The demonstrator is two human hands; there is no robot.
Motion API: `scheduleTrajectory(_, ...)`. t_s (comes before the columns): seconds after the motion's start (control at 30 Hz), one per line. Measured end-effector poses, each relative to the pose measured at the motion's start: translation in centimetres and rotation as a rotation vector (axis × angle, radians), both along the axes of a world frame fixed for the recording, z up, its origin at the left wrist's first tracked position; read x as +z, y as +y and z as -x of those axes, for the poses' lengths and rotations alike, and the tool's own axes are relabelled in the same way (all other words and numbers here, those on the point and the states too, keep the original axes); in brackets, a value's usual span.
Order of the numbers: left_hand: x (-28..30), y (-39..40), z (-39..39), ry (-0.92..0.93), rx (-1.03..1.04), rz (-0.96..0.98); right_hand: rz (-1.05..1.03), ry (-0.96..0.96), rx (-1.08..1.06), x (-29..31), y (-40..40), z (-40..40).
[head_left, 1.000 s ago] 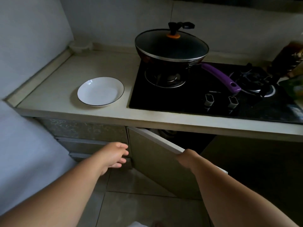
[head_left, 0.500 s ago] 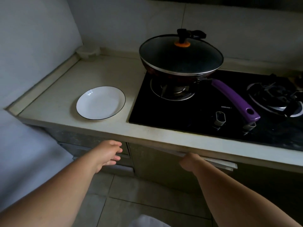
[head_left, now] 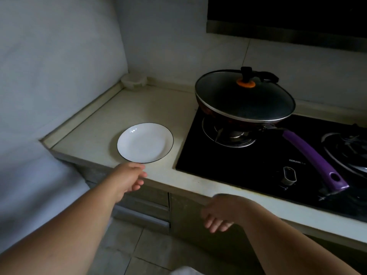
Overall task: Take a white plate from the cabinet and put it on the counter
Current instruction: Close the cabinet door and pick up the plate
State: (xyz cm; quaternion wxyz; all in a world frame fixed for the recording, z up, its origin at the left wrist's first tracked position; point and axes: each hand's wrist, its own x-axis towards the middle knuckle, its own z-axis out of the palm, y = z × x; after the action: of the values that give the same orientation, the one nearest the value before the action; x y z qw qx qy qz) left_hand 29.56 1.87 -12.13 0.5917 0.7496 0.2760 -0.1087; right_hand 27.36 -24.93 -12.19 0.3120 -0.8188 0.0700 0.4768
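Note:
A white plate [head_left: 145,142] with a thin dark rim lies flat on the beige counter [head_left: 95,133], left of the stove. My left hand [head_left: 129,178] hovers at the counter's front edge just below the plate, fingers loose and empty. My right hand [head_left: 220,212] hangs in front of the cabinet door [head_left: 188,219] below the counter edge, fingers spread downward and holding nothing. The cabinet door looks closed flush with the cabinet front.
A black gas stove [head_left: 268,161] is set into the counter at right, with a lidded pan [head_left: 244,98] on the left burner and its purple handle [head_left: 313,157] pointing toward me. Drawers [head_left: 145,211] sit left of the cabinet door. A small white container [head_left: 134,81] stands in the back corner.
The cabinet door swung from open to closed and my right hand came off it. My left hand rose to the counter edge near the plate. The view lifted upward.

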Motion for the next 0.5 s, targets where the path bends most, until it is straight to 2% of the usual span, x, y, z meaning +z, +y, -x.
scheduleTrajectory(0.1,0.9,2.5,-2.5,-0.100,0.059,-0.053,-0.156,-0.172,-0.185,1.9,3.6,-2.9)
scheduleTrajectory(0.2,1.3,5.4,-5.2,-0.180,0.061,-0.159,-0.208,-0.327,-0.350,2.9,6.4,-6.3)
scheduleTrajectory(0.3,1.2,8.4,-8.5,-0.189,0.003,-0.383,-0.197,-0.352,-0.537,2.4,9.3,-9.6)
scheduleTrajectory(0.37,1.1,9.9,-10.6,-0.170,-0.047,-0.430,-0.178,-0.391,-0.612,1.9,11.0,-11.2)
scheduleTrajectory(0.5,0.5,11.8,-13.8,-0.078,-0.252,-0.483,-0.004,-0.481,-0.609,1.0,13.1,-13.1)
